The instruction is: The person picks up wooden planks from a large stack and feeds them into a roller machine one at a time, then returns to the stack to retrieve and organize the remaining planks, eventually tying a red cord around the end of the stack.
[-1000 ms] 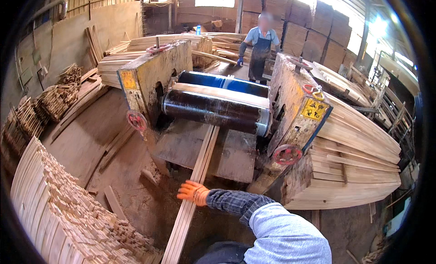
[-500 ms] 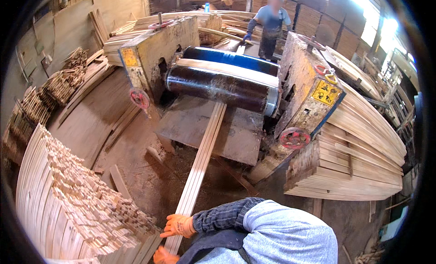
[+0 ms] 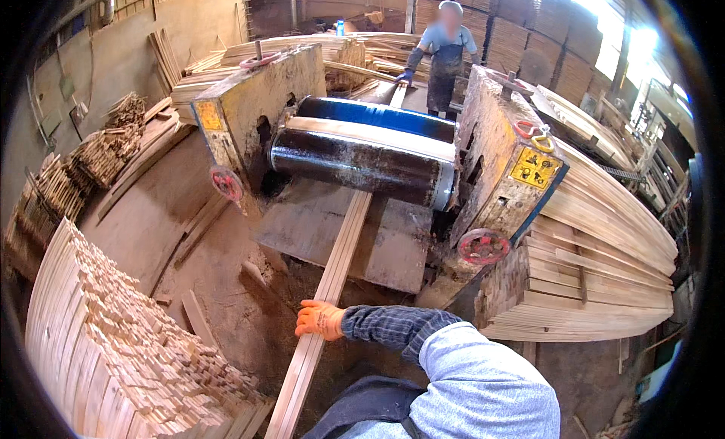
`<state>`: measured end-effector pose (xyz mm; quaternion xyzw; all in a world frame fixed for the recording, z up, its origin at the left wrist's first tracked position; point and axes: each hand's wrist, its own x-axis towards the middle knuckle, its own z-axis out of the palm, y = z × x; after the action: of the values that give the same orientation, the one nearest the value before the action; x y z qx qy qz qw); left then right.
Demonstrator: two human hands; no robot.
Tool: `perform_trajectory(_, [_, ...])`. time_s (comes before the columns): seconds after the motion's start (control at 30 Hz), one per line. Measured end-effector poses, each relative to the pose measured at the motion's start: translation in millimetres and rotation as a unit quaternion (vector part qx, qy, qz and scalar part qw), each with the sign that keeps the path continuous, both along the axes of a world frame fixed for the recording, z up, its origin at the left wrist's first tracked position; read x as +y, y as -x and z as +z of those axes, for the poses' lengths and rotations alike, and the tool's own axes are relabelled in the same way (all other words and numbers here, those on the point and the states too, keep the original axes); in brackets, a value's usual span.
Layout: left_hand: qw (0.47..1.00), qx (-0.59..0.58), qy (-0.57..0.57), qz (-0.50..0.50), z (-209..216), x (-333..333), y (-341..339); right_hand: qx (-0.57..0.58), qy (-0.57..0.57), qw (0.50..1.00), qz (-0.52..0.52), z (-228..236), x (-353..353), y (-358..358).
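Observation:
My right hand (image 3: 321,319), in an orange glove, reaches across from the right with its fingers wrapped over a bundle of long, narrow wooden strips (image 3: 343,246). Side by side, the strips run from the lower edge up over a metal feed plate (image 3: 302,224) and under the dark front roller (image 3: 362,163) of a machine. A blue roller (image 3: 377,115) lies behind it. Past the rollers, wood comes out near the blue-gloved hand (image 3: 405,76) of a co-worker (image 3: 447,57). My left hand is out of view.
A tall stack of strips (image 3: 113,348) stands close on the left, another stack (image 3: 596,288) on the right. Thick machine side frames (image 3: 483,174) with red handwheels (image 3: 484,246) flank the rollers. A loose board (image 3: 198,318) rests on the sawdust-covered floor.
My right hand has moved forward along the strips, toward the rollers. The other orange-gloved hand, at the lower edge before, has left the view. The view has shifted slightly.

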<state>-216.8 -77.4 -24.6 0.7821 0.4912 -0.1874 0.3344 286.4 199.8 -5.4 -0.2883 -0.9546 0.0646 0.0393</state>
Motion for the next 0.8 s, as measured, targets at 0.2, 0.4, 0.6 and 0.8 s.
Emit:
perform_trajectory(0.2, [0.99,-0.097,-0.033,-0.099,-77,72,-55,-0.009,0.049,0.995,0.087,25,-29,18])
perform_trajectory(0.4, [0.961,-0.132,0.088,0.227,41,100,-182,0.128,0.036,0.982,0.136,-9,-102,105])
perform_trajectory(0.6, [0.956,-0.097,-0.19,0.202,114,87,-237,-0.09,0.019,0.992,0.089,32,-60,58])
perform_trajectory(0.8, [0.939,-0.175,-0.101,0.278,16,105,-240,-0.045,-0.082,0.995,-0.043,-8,-13,-16])
